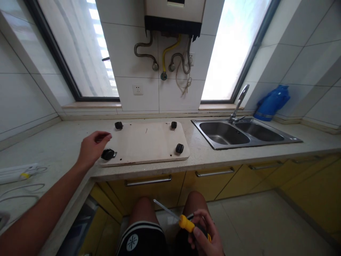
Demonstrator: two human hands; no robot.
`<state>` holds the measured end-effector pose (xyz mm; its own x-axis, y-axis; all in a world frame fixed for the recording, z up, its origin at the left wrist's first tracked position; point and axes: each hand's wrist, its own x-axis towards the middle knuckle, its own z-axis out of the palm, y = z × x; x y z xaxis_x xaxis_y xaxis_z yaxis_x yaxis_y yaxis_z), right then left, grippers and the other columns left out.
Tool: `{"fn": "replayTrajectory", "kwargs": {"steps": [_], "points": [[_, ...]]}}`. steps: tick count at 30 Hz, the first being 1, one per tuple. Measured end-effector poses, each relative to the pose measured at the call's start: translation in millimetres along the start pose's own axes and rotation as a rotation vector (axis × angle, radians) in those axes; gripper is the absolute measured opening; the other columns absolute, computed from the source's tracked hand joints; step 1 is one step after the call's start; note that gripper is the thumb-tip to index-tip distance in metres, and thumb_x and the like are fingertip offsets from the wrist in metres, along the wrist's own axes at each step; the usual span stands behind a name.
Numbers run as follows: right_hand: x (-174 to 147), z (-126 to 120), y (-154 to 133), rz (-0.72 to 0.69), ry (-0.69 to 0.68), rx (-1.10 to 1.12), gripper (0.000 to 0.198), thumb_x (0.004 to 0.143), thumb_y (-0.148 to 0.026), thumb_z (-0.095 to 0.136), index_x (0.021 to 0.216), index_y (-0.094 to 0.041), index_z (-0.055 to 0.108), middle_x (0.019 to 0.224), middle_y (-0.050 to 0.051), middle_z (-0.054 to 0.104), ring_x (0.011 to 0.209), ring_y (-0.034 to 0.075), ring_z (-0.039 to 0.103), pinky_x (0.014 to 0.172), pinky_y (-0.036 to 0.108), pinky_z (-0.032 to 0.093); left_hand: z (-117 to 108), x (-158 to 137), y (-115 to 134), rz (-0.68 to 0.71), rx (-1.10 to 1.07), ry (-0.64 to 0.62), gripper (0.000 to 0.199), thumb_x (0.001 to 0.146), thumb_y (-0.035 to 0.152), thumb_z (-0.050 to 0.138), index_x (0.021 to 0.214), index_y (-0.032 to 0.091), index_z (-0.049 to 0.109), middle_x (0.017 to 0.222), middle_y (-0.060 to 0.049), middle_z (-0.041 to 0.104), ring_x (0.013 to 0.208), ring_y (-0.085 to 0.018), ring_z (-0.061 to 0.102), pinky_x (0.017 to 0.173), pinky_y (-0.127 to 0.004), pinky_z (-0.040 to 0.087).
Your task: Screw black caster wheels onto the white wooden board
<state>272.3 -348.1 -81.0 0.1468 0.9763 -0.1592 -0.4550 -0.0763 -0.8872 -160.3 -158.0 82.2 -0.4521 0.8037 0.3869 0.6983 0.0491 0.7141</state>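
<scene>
My right hand (pixel 205 233) is wrapped round the yellow and black handle of a screwdriver (pixel 185 224), low over my lap. Its metal shaft points up and to the left. My left hand (pixel 93 147) hovers over the near left corner of a pale plywood board (pixel 149 144), thumb and fingertips pinched together. Whatever is between those fingers, if anything, is too small to make out. Just below it sits a black caster wheel (pixel 108 154) with a metal bracket. Other black casters stand at the far left (pixel 118 125), far right (pixel 174 124) and near right (pixel 179 148) corners. Small dark holes show near the board's edges.
The board lies on a light stone counter (pixel 202 156) with yellow drawers below. To the right are a steel double sink (pixel 215 142), a faucet (pixel 238 103) and a blue thermos-like container (pixel 271 103). A white power strip and cables (pixel 22 173) lie at the left.
</scene>
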Motion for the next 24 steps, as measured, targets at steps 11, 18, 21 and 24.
{"fn": "replayTrajectory", "kwargs": {"steps": [11,18,21,24], "points": [[15.4,9.0,-72.7,-0.431,-0.061,-0.036,0.022,0.091,-0.046,0.095,0.106,-0.031,0.087,0.097,0.002,0.073,0.068,0.010,0.071,0.059,0.018,0.058,24.7,-124.0,144.7,0.372,-0.619,-0.759,0.021,0.101,0.041,0.088,0.112,0.023,0.086,0.102,-0.007,0.087,0.096,-0.021,0.082,0.089,-0.030,0.069],[7.2,-5.0,-65.0,-0.480,-0.014,-0.129,0.017,0.097,-0.042,0.090,0.108,-0.030,0.087,0.098,0.002,0.076,0.065,0.011,0.072,0.058,0.019,0.062,32.7,-132.9,155.3,0.413,-0.607,-0.874,0.011,0.104,0.031,0.083,0.109,0.024,0.089,0.100,-0.004,0.085,0.092,-0.017,0.079,0.086,-0.025,0.066],[7.5,-11.3,-58.3,-0.487,-0.016,-0.179,0.016,0.100,-0.042,0.087,0.112,-0.032,0.086,0.098,0.001,0.077,0.065,0.013,0.075,0.058,0.020,0.063,32.8,-135.9,157.8,0.410,-0.603,-0.887,0.010,0.104,0.031,0.083,0.109,0.024,0.089,0.100,-0.003,0.086,0.092,-0.016,0.079,0.085,-0.024,0.064],[9.6,-15.2,-56.1,-0.520,-0.017,-0.245,0.014,0.103,-0.041,0.083,0.115,-0.034,0.084,0.099,0.001,0.078,0.066,0.014,0.077,0.057,0.021,0.063,32.2,-135.9,158.3,0.432,-0.575,-0.889,0.010,0.106,0.031,0.080,0.110,0.025,0.088,0.102,-0.002,0.086,0.093,-0.015,0.079,0.085,-0.023,0.063]]}}
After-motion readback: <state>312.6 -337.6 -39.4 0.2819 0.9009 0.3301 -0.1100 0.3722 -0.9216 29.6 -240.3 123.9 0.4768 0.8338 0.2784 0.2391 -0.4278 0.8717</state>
